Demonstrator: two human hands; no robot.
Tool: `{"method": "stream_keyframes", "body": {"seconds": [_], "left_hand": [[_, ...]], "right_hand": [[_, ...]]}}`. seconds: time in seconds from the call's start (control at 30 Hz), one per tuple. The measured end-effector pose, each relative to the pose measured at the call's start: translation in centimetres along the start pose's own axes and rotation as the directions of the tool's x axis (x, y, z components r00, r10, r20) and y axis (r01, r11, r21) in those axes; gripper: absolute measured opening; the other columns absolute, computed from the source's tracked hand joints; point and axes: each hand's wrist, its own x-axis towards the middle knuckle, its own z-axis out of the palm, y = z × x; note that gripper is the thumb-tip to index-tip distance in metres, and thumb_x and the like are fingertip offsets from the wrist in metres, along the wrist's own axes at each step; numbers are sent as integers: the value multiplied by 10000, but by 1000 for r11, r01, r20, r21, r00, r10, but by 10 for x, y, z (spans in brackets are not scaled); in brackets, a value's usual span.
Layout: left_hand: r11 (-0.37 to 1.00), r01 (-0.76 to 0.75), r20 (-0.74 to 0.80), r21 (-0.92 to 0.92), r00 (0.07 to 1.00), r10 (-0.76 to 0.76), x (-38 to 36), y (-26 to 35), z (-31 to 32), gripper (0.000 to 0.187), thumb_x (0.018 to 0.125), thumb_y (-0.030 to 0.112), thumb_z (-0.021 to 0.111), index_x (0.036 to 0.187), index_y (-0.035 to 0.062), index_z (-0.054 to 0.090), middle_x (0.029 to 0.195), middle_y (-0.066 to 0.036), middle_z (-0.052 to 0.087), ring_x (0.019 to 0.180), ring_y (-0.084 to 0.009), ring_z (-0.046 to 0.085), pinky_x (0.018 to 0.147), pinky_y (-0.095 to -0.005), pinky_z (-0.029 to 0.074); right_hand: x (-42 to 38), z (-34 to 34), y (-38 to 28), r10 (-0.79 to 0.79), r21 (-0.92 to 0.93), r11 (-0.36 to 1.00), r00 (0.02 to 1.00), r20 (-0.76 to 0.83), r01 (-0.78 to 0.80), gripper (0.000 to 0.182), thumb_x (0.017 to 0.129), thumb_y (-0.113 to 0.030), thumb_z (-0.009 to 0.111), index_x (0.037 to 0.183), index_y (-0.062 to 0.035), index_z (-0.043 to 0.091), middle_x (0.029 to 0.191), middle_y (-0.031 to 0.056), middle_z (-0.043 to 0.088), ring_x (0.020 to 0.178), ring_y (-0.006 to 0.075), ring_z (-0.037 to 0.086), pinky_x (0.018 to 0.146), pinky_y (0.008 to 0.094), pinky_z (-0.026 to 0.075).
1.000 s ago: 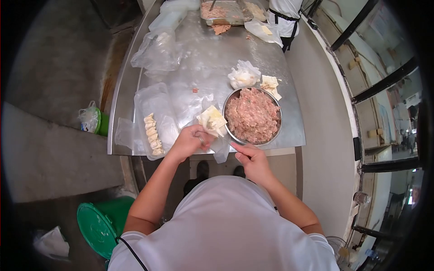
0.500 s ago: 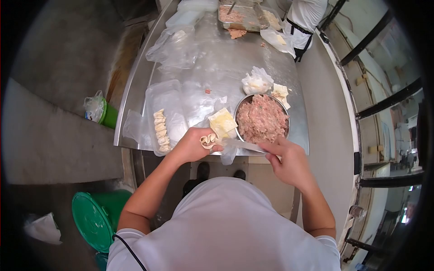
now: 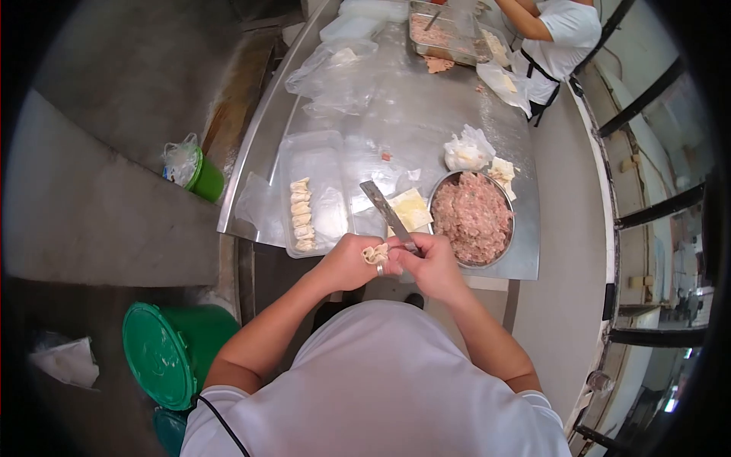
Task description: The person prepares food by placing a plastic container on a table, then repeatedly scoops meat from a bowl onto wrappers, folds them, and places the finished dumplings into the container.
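Note:
My left hand [image 3: 354,261] is closed around a gathered dumpling [image 3: 375,254], whose pleated top shows above the fingers. Right against it, my right hand [image 3: 431,265] grips a flat metal spatula [image 3: 386,209], its blade pointing up and to the left. Beneath the blade lies a stack of square yellowish wrappers [image 3: 412,211]. A round metal bowl [image 3: 512,238] heaped with minced meat [image 3: 472,217] stands just right of my right hand. To the left, a clear plastic tray [image 3: 329,146] holds a column of several finished dumplings [image 3: 301,215].
Plastic bags [image 3: 331,72] lie on the steel table [image 3: 426,99]. A crumpled white bag [image 3: 468,148] sits behind the bowl. At the far end are a metal pan [image 3: 449,47] of meat and a co-worker [image 3: 567,38]. A green lidded bucket [image 3: 160,354] stands at lower left.
My right hand has moved left from the bowl's edge to my left hand, and the spatula now points up. The dumpling wrapper has gone from open folds to gathered. The view has shifted.

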Motion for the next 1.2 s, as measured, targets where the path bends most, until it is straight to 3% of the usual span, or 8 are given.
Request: {"method": "stream_keyframes", "body": {"seconds": [0.13, 0.2, 0.3, 0.47, 0.67, 0.73, 0.87, 1.2], "left_hand": [[918, 154, -31, -366, 984, -178, -2, -23, -30, 165, 986, 196, 726, 966, 32, 729, 727, 1, 627, 600, -79, 550, 546, -265, 459], [974, 86, -240, -208, 961, -136, 8, -38, -56, 220, 998, 229, 705, 853, 65, 692, 664, 17, 588, 553, -65, 519, 494, -255, 412], [910, 182, -403, -371, 852, -335, 31, -53, -105, 365, 994, 329, 712, 741, 79, 633, 624, 14, 575, 542, -68, 522, 477, -255, 397], [947, 267, -602, 182, 791, -108, 83, -80, -177, 527, 915, 465, 777, 746, -13, 634, 675, -107, 657, 620, -210, 619, 598, -403, 487], [847, 205, -259, 491, 962, -82, 118, -145, -217, 366, 885, 270, 742, 1043, -59, 711, 985, -252, 739, 948, -369, 719, 832, -430, 555], [682, 318, -213, 659, 948, -237, 122, -138, -215, 309, 845, 187, 718, 1037, -55, 723, 1018, -255, 739, 967, -386, 720, 846, -436, 562], [357, 295, -155, 886, 915, -372, 117, -106, -200, 263, 789, 114, 714, 1002, -37, 753, 1088, -259, 732, 1032, -401, 715, 884, -446, 573], [249, 295, -228, 922, 936, -267, 115, -107, -193, 222, 858, 99, 673, 1042, 41, 782, 1108, -194, 754, 1066, -342, 727, 906, -423, 593]], "right_hand": [[10, 12, -5, 32, -17, 999, 999, -28, -32, 188, 931, -74, 755, 1094, 19, 758, 837, -1, 718, 741, 48, 597, 665, 238, 477], [8, 19, -7, 75, -38, 996, 996, -46, -77, 214, 928, -75, 762, 1114, 30, 749, 830, -9, 712, 735, 37, 579, 658, 224, 460], [5, 25, 0, 121, -72, 990, 991, -56, -125, 221, 928, -74, 762, 1118, 37, 745, 831, -9, 710, 736, 38, 578, 658, 220, 456], [1, 36, 26, 89, 38, 996, 988, -125, -85, 233, 913, -126, 773, 1077, 38, 744, 808, -26, 678, 695, 35, 535, 623, 230, 439], [-10, 35, 29, 180, 105, 981, 964, -195, -162, 210, 929, -105, 749, 1085, 36, 739, 838, 18, 713, 743, 67, 603, 671, 241, 485], [-13, 37, 28, 172, 95, 983, 961, -217, -154, 206, 933, -103, 745, 1084, 36, 739, 849, 26, 719, 759, 74, 620, 688, 245, 496], [-17, 37, 35, 174, 102, 983, 958, -227, -155, 208, 942, -67, 743, 1110, 54, 720, 880, 43, 726, 806, 86, 649, 732, 241, 510], [-22, 31, 42, 186, 69, 982, 948, -258, -173, 211, 946, -92, 745, 1106, 44, 729, 871, 31, 716, 791, 86, 639, 738, 255, 520]]}}
